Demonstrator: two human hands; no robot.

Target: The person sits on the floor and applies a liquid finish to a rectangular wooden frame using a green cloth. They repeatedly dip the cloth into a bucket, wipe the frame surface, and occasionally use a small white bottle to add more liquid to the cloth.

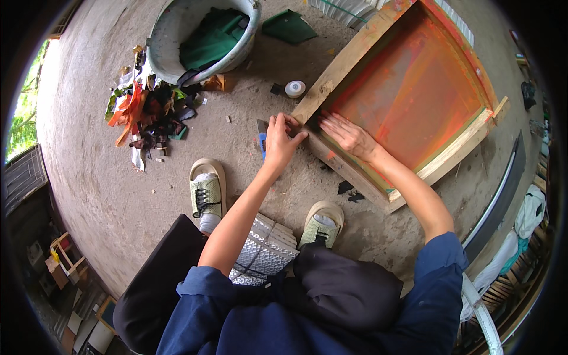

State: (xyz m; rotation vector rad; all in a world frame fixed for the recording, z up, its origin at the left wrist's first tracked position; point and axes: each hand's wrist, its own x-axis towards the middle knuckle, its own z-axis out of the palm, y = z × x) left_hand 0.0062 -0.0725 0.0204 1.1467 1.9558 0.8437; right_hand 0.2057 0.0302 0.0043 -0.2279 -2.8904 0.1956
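Fingers of the left hand [283,137] curl around the near corner of the wooden screen frame [349,56], gripping it; the right hand [349,135] lies flat, fingers spread, on the orange mesh [408,94] just beyond. Best to brace that corner firmly while pressing evenly. Farther off lies a white tape roll [294,88], then a grey basin [171,35].

Person is squatting on a concrete floor [100,177], working at a wooden screen-printing frame [346,59] with orange mesh [414,89]. Left hand [283,137] is gripping the frame's near corner from outside, fingers curled on the wood. Right hand [349,135] is lying flat on the mesh just inside that corner. Blue-handled tool [261,142] is sitting just left of the frame corner, beside the left hand. White tape roll [294,89] is lying near the frame's left rail. Grey basin [177,35] with green cloth [213,35] is standing well left of the frame, coloured scraps [148,109] lying below it.
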